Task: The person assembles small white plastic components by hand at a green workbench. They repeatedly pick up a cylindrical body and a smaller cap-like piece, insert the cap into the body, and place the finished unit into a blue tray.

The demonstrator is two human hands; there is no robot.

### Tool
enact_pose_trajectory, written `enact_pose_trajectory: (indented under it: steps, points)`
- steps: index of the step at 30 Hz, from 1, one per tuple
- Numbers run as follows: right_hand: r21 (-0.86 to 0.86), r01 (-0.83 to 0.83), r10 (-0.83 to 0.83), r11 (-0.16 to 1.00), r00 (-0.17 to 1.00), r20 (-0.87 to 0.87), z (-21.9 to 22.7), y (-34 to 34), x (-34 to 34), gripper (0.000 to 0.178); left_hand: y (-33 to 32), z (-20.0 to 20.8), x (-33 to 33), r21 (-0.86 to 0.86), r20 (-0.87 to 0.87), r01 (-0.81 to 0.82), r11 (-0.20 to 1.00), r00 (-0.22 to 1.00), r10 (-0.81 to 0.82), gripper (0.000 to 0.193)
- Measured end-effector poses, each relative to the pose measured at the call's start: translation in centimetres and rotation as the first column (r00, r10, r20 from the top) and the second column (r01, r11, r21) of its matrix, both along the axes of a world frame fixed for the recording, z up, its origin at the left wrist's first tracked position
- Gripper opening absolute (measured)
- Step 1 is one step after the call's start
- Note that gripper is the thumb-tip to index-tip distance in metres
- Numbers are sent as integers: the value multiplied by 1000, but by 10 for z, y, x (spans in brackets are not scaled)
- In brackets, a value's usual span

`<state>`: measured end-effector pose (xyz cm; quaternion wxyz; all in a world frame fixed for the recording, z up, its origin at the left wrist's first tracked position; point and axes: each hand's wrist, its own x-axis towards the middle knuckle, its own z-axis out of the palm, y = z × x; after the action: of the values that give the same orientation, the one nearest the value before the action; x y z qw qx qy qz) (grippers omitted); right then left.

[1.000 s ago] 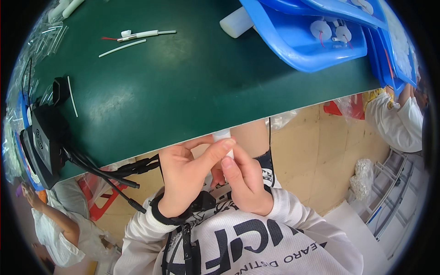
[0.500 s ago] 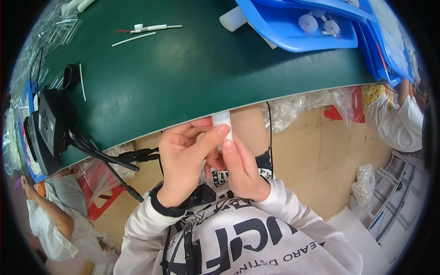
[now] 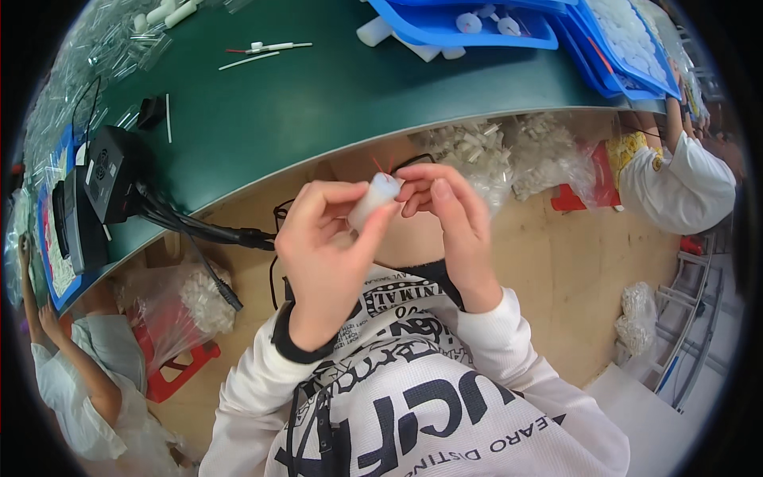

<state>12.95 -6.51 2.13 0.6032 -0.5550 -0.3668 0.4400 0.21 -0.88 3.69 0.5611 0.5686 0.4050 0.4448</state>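
Cylinder (image 3: 368,211), white and tilted, sits in my left hand (image 3: 322,242), gripped between the thumb and the bent fingers, its upper end leaning toward my right hand (image 3: 461,222). Thin red wires (image 3: 380,165) show at that end. My right hand is partly curled, thumb near the fingers, its fingertips right by the cylinder's end; I can't tell whether they pinch anything. Both hands are in front of me, on my side of the edge of the green table (image 3: 262,119). On the table, toward the far side, lie a few slim white pieces (image 3: 249,60). A black device (image 3: 115,175) trailing cables (image 3: 211,232) stands at the left, and a blue tray (image 3: 493,42) holding round white parts is at the upper right. Beyond the table edge, bags of white pieces (image 3: 548,143) rest below, above a tan floor (image 3: 556,270). One co-worker (image 3: 675,191) is at the right, another (image 3: 67,389) at the left near a red stool (image 3: 176,375).
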Motion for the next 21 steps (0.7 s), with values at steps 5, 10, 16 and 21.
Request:
enact_pose_trajectory:
  steps: [5, 10, 16, 21]
  points:
    - [100, 98, -88, 990, 991, -100, 40, -16, -13, 22, -11, 18, -13, 512, -236, 138, 848, 972, -16, 34]
    - [248, 10, -43, 969, 991, 128, 47, -27, -3, 28, -13, 30, -16, 693, -200, 118, 712, 979, 32, 31]
    - [249, 81, -56, 965, 993, -105, 43, -29, -12, 30, -3, 28, -21, 829, -275, 246, 502, 961, -17, 31]
    - [173, 127, -93, 977, 977, -190, 46, -34, -14, 30, 2, 33, -22, 774, -325, 310, 553, 943, -74, 29]
